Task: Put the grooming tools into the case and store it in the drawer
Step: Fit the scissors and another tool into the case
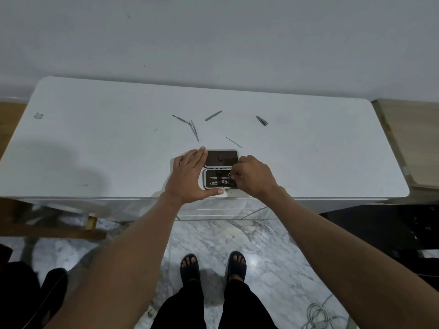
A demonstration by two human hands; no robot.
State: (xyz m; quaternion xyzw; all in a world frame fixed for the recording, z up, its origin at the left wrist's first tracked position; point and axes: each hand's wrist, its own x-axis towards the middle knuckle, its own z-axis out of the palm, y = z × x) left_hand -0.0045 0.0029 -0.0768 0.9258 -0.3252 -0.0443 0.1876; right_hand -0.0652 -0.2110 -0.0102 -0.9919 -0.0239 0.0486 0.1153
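Observation:
A small black case (221, 159) lies open at the front edge of the white tabletop (95, 143), lid flat behind the tray. The tray holds a couple of metal tools (217, 181). My left hand (190, 174) braces the case's left side, fingers spread along it, thumb at the front corner. My right hand (251, 176) is curled over the tray's right end, fingertips pinching a small ringed tool (231, 176), mostly hidden. Loose on the table behind lie tweezers (194, 130), a thin file (213, 115), another slim tool (181, 119), a thin pick (233, 142) and a nail clipper (261, 120).
White drawer fronts (223, 211) show below the tabletop's front edge, between my arms. A wooden surface (411, 134) adjoins the table on the right. A wooden stool frame (47, 226) stands at the lower left. Cables (320, 314) lie on the marble floor.

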